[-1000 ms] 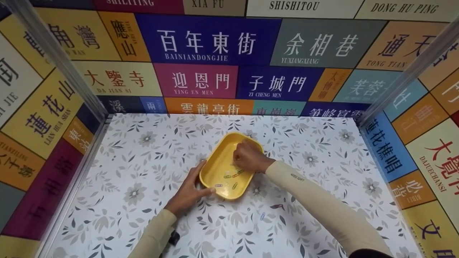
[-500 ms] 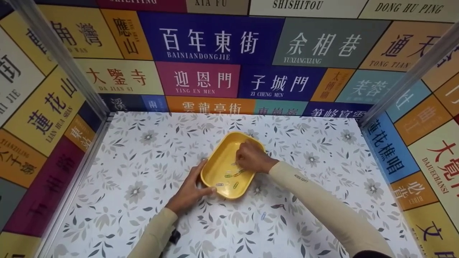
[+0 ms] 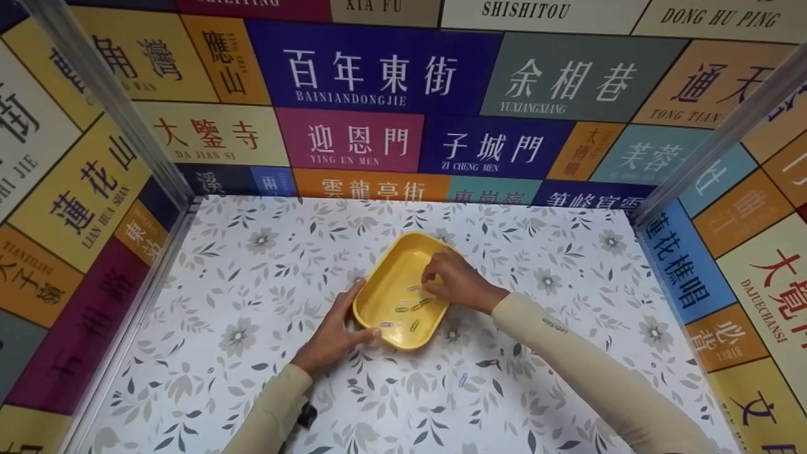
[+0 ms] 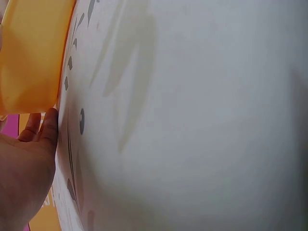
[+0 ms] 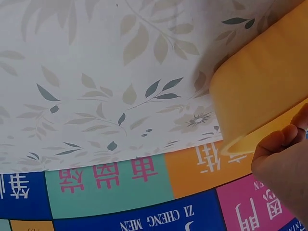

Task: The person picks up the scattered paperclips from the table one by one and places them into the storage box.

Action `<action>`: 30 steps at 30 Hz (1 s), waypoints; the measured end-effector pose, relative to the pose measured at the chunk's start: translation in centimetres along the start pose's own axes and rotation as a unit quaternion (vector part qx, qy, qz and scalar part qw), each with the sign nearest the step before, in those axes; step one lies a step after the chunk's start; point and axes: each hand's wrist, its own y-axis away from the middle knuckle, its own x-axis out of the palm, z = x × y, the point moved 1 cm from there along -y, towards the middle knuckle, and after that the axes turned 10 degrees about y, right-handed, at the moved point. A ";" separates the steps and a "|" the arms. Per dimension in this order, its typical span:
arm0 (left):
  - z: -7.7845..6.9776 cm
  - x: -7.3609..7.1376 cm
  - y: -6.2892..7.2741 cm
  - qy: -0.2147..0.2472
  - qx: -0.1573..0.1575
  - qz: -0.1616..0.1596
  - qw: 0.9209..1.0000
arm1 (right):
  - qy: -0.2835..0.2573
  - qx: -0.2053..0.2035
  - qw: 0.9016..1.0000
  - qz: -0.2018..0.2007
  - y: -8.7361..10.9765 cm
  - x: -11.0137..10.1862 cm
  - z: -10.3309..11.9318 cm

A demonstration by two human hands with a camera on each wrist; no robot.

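Note:
A yellow tray [image 3: 391, 271] lies at an angle on the patterned tabletop, with several coloured paper clips [image 3: 414, 326] scattered over its near half. My left hand [image 3: 334, 340] holds the tray's near-left corner, thumb over the rim and fingers along the outer side. In the left wrist view its fingertips [image 4: 49, 115] lie low against the tabletop by the tray wall. Over the tray's right side hovers my right hand [image 3: 463, 280], fingers curled, close to a pale clip [image 3: 413, 288]. I cannot tell whether a clip is between those fingers.
On the tabletop [image 3: 252, 378], a light blue paper clip [image 3: 463, 379] and a small dark red item [image 3: 492, 362] lie to the near right of the tray. Sign-patterned panels [image 3: 372, 69] rise behind and at both sides.
My right hand has shifted right and lifted slightly off the tray's floor, exposing more clips, including the pale one by its fingers. The left hand keeps its place at the tray's corner.

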 end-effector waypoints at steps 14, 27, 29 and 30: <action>0.1 0.1 0.0 0.004 0.004 -0.001 1.000 | -0.042 -0.021 0.998 -0.043 3.2 -0.7 0.7; 0.2 -0.1 0.0 0.002 0.029 0.003 1.000 | -0.076 -0.014 0.995 -0.062 6.0 -0.6 0.5; 0.1 -0.1 0.1 0.002 0.024 0.001 1.000 | -0.085 -0.017 0.994 -0.069 6.4 -0.6 0.4; 0.1 -0.1 0.1 0.001 0.022 0.000 1.000 | -0.089 -0.017 0.993 -0.071 6.6 -0.6 0.4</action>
